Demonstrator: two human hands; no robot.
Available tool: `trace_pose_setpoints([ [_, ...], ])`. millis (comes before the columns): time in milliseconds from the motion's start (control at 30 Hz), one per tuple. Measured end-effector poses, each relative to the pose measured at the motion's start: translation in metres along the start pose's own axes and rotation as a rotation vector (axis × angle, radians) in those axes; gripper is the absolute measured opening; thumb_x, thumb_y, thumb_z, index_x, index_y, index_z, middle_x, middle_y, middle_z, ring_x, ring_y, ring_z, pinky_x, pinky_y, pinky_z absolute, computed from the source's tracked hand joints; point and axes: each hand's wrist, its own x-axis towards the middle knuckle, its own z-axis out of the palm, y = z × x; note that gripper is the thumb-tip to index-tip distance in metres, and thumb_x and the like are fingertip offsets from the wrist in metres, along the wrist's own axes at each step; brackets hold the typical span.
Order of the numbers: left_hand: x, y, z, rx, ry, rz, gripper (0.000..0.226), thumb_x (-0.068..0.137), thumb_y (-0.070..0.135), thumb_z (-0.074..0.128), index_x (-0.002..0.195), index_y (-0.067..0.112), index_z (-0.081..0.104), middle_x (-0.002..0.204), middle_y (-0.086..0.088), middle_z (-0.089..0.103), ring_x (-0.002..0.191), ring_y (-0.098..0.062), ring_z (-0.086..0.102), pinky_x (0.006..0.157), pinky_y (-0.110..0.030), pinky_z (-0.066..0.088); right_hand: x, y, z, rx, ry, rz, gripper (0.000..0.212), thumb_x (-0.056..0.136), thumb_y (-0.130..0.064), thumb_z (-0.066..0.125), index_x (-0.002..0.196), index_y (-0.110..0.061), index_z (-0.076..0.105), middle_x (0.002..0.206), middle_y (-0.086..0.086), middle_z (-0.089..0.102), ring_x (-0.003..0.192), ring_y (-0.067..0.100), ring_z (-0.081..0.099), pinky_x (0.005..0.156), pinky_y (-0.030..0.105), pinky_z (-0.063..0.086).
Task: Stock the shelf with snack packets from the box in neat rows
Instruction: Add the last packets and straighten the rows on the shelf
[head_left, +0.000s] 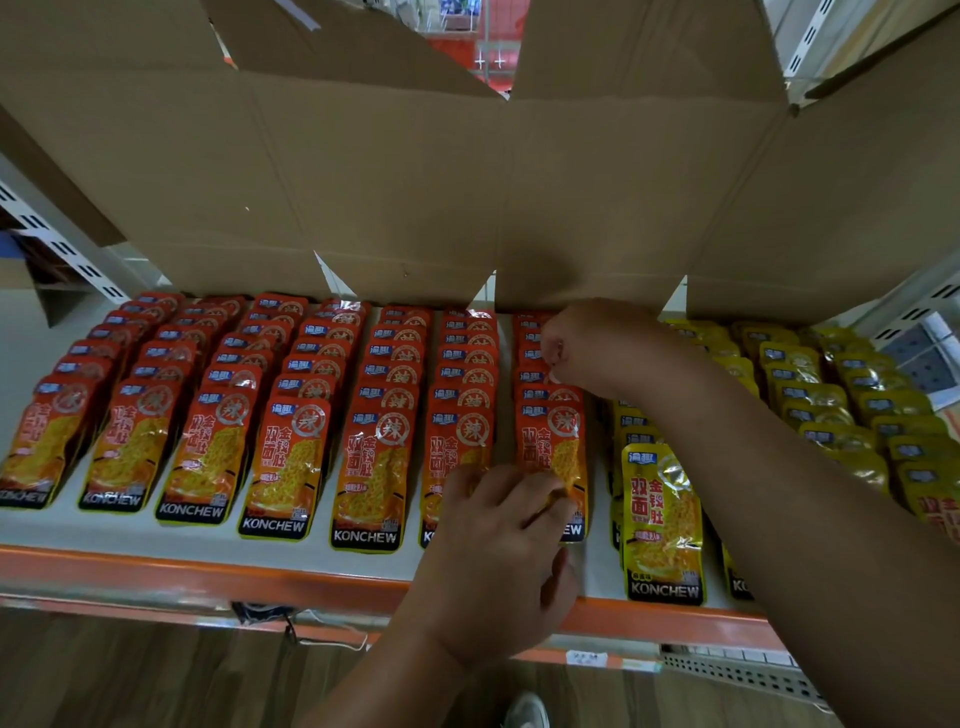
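Several rows of red KONCHEW snack packets (283, 457) lie overlapped on the white shelf (322, 548). Rows of yellow packets (662, 519) fill its right part. My left hand (511, 525) rests with curled fingers on the front packet of the rightmost red row (550, 441), pinching its lower edge. My right hand (587, 345) reaches to the back of that same row and pinches a packet there, just under the box's lower edge. The opened cardboard box (415, 182) stands at the back of the shelf with its flaps spread; its inside is hidden.
An orange rail (208, 574) edges the shelf front. White slotted uprights (57, 244) stand at the left, and more shelving (924, 306) at the right. A perforated lower shelf (737, 670), wooden floor (130, 675) and a shoe (527, 712) lie below.
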Motion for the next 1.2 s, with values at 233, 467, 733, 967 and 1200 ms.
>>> trace_pose_setpoints([
  [233,-0.0008,-0.0016,0.0022,0.001,-0.008,-0.002,0.035,0.084,0.039,0.064,0.112,0.021,0.074,0.122,0.006,0.064,0.115,-0.019,0.057,0.094,-0.045,0.041,-0.0023,-0.0070,0.0022,-0.009,0.034,0.030,0.026,0.091,-0.025,0.073,0.115,-0.016,0.066,0.116,0.005,0.066,0.102,0.022,0.062,0.075,0.028,0.041],
  [467,-0.0016,-0.0012,0.0020,0.004,-0.016,-0.007,0.035,0.085,0.041,0.063,0.113,0.022,0.074,0.123,0.006,0.064,0.115,-0.018,0.055,0.095,-0.046,0.042,0.0009,-0.0100,0.0093,0.000,0.019,0.059,0.028,0.095,-0.022,0.069,0.121,-0.014,0.066,0.120,0.008,0.065,0.106,0.023,0.062,0.082,0.029,0.045],
  [733,-0.0017,-0.0013,0.0015,0.000,-0.016,-0.009,0.034,0.086,0.040,0.063,0.113,0.022,0.073,0.123,0.006,0.063,0.115,-0.018,0.056,0.095,-0.046,0.042,-0.0003,-0.0074,0.0014,-0.021,-0.014,0.039,0.009,0.097,-0.017,0.063,0.104,-0.013,0.068,0.110,0.006,0.067,0.099,0.021,0.063,0.084,0.031,0.053],
  [967,-0.0014,-0.0010,0.0009,-0.008,-0.034,-0.018,0.035,0.087,0.041,0.061,0.115,0.023,0.072,0.125,0.005,0.064,0.117,-0.019,0.057,0.096,-0.048,0.044,0.0024,-0.0041,0.0016,-0.045,-0.016,0.033,0.006,0.101,-0.021,0.059,0.096,-0.018,0.057,0.108,0.005,0.064,0.094,0.019,0.062,0.074,0.028,0.046],
  [1200,-0.0015,-0.0015,0.0008,-0.007,-0.043,-0.018,0.035,0.086,0.042,0.062,0.114,0.023,0.073,0.124,0.006,0.064,0.117,-0.017,0.055,0.098,-0.045,0.043,0.0050,-0.0017,0.0060,-0.067,-0.005,0.035,0.009,0.101,-0.023,0.059,0.095,-0.017,0.057,0.104,0.003,0.062,0.087,0.016,0.060,0.071,0.028,0.042],
])
